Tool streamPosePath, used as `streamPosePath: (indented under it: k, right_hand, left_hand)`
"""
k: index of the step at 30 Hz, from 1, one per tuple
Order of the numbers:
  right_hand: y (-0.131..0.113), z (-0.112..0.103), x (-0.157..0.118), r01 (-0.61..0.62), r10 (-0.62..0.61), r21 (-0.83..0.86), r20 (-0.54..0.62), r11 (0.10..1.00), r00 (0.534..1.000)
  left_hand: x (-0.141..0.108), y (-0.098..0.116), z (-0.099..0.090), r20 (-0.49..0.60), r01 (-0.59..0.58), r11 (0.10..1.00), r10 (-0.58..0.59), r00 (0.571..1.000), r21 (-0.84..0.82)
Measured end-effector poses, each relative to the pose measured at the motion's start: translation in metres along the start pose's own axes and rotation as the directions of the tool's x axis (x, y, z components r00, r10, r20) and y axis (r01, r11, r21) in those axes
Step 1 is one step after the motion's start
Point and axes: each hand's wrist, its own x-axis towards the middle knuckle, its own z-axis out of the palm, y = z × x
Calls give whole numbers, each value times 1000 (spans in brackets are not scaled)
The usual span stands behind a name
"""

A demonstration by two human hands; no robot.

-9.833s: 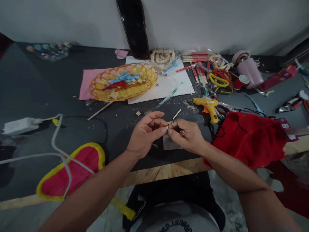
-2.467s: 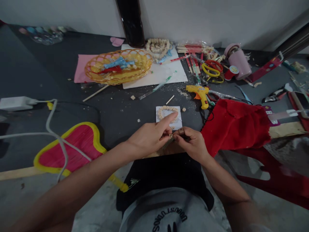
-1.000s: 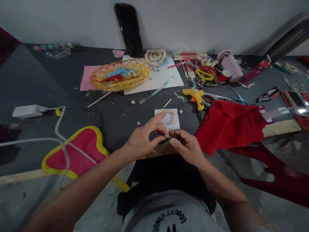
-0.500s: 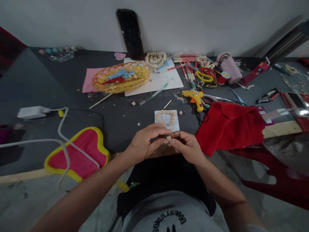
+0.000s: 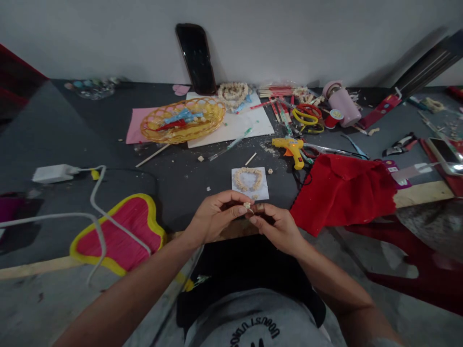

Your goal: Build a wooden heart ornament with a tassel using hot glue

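My left hand (image 5: 221,213) pinches a small cream flower-shaped piece (image 5: 247,206) between thumb and fingertips. Close against it, my right hand (image 5: 277,226) has its thumb and fingers bent together; a thin pale sliver shows between the two hands, and what the right fingertips grip is too small to make out. Just beyond the fingers lies a white square card (image 5: 264,189) bearing a heart-shaped ring of cream pieces (image 5: 237,179). A similar loose piece (image 5: 270,171) rests to the right of the card, with a short white stick (image 5: 251,159) behind it.
A yellow glue gun (image 5: 292,150) lies beyond my right hand, near red cloth (image 5: 343,193) over the table edge. Behind are a woven basket (image 5: 206,130), scissors (image 5: 307,117), a pink bottle (image 5: 345,107) and a leaning phone (image 5: 197,58). A white cable (image 5: 94,193) crosses a pink-and-yellow shape (image 5: 123,231) at left.
The flower-shaped piece has moved slightly left and up with my left fingertips. My right fingertips have drawn a little away from it. The whole view has shifted slightly.
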Motion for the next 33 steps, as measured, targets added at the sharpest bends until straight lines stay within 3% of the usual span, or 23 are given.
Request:
streamPosePath:
  k: [8, 12, 13, 15, 18, 21, 25, 29, 33]
  right_hand:
    - [3, -5, -18, 73, -36, -367, 106, 928, 994]
    - [-6, -29, -20, 179, -59, -523, 238, 834, 970]
    - [-10, -40, -15, 180, -74, -539, 212, 823, 974]
    - [-20, -67, 0, 131, -138, -595, 34, 793, 990]
    - [-28, -109, 35, -11, -240, -758, -220, 652, 945]
    - [-22, -134, 71, -177, -162, -862, -283, 475, 945]
    - [-6, -140, 101, -315, -42, -893, -345, 322, 938]
    - [1, -141, 110, -405, 63, -850, -409, 337, 911]
    - [4, -148, 109, -434, 80, -751, -458, 499, 885]
  left_hand:
    - [-3, 3, 5, 83, 155, 945, -137, 987, -288]
    - [-5, 5, 8, 181, 233, 890, -174, 968, -392]
    - [-6, 5, 9, 194, 246, 886, -181, 964, -394]
    - [-5, 6, 8, 203, 265, 886, -199, 959, -380]
    - [-2, 6, 6, 165, 256, 902, -209, 964, -348]
    - [0, 5, 2, 101, 230, 915, -208, 973, -332]
    - [1, 2, -5, 31, 227, 925, -229, 973, -306]
    - [1, 1, -9, -11, 227, 929, -241, 971, -291]
    - [2, 3, -9, -35, 202, 926, -225, 974, -318]
